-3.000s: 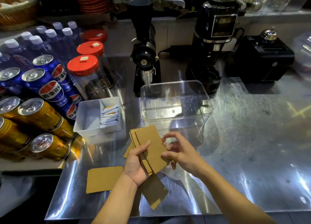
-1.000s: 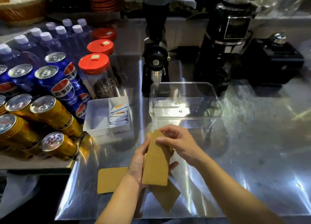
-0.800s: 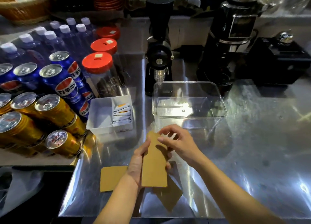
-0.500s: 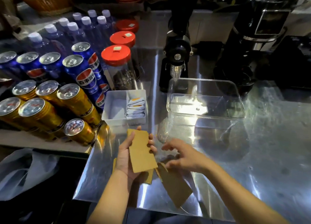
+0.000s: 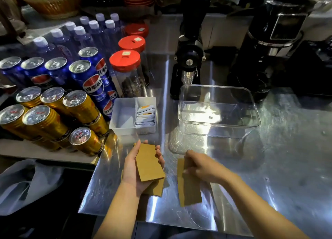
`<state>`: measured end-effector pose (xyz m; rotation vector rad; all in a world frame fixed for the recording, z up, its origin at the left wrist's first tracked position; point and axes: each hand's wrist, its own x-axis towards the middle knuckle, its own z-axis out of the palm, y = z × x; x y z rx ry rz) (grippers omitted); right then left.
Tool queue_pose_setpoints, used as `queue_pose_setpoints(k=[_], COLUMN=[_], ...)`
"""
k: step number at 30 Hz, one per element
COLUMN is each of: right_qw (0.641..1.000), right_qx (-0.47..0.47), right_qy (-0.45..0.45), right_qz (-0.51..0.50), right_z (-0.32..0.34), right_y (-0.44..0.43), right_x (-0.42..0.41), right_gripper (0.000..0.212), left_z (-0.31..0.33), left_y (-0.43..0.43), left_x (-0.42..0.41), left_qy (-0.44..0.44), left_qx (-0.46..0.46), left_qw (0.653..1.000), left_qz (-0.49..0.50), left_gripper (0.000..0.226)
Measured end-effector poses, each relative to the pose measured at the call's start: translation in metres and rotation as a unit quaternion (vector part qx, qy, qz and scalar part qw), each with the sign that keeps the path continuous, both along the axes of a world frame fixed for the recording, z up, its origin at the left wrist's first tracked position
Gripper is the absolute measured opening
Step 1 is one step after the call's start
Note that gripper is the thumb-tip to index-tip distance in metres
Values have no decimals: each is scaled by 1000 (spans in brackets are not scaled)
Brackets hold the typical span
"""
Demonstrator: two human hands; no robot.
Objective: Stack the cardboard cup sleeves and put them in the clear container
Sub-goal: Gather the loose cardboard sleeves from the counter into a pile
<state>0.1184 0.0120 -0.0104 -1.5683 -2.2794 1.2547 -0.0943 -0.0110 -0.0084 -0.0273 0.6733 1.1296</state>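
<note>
Left hand [image 5: 133,168] cupped palm-up around a small stack of flat brown cardboard cup sleeves [image 5: 149,162], thumb and fingers clasping its long edges. Right hand [image 5: 201,166], blurred, fingers pinching the top of another flat brown sleeve [image 5: 188,190] over the shiny steel counter [image 5: 287,157]. Beyond, clear rectangular plastic container [image 5: 218,111], holding no sleeves.

Matt brown cardboard sleeves [image 5: 149,162]; glossy steel counter [image 5: 269,166]; clear plastic container [image 5: 218,123].
</note>
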Motion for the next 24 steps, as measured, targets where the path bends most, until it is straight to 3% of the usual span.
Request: queue_pose_setpoints(k=[4,8,11,15,19,24], right_qw=[984,914,882,891,913,931], right_qx=[6,-68,-97,-81,-40,-52], right_qy=[126,341,406,378,313,274], right_qz=[-125,-210,-220,-238,-258,-234], right_z=[26,57,66,56,42,37], right_y=[9,7,1,-6,-13,-18], right_x=[32,56,53,37,40,57], right_gripper=[17,17,20,21,21,41], left_z=[-1,0,3,8,13,21], left_y=[6,12,14,12,8,3], left_x=[13,33,56,90,100,96], left_qy=[22,47,66,49,3,42], left_qx=[9,0,-17,-24,9,61], left_qw=[999,995,987,964,953,913], left_qz=[-29,-84,-147,-261,-302,-400], left_gripper=[34,29,34,50,45,49])
